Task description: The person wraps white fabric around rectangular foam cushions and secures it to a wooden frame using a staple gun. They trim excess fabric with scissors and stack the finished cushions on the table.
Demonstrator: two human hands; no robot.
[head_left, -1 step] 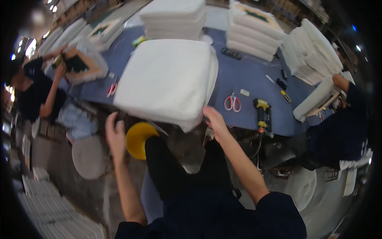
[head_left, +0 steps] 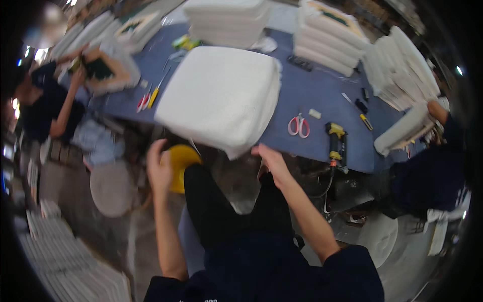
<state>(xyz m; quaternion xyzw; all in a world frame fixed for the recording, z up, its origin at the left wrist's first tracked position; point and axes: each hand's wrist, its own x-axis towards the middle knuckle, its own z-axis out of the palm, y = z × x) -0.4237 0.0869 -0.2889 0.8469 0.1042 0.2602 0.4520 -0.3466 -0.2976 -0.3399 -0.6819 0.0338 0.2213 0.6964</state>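
Note:
A white, cloth-covered padded cushion lies on the blue-grey table before me, its near edge reaching past the table's front. My left hand is in the air below the cushion's near left corner, apart from it, thumb and fingers spread around nothing. Just below the near right corner is my right hand, fingers stretched toward the cushion and nothing in its grip. Whether its fingertips touch the fabric is hard to tell. Red-handled scissors and a yellow-and-black power tool lie to the right.
Behind stand stacks of white cushions. More scissors and a yellow-handled tool lie left of the cushion. A yellow bucket stands below the table edge. Co-workers sit at left and right, each handling a cushion.
The cushion sits slightly farther back, showing the yellow-handled tool at its left. My left hand has moved right, now overlapping the bucket. My right hand has dropped slightly from the cushion's corner.

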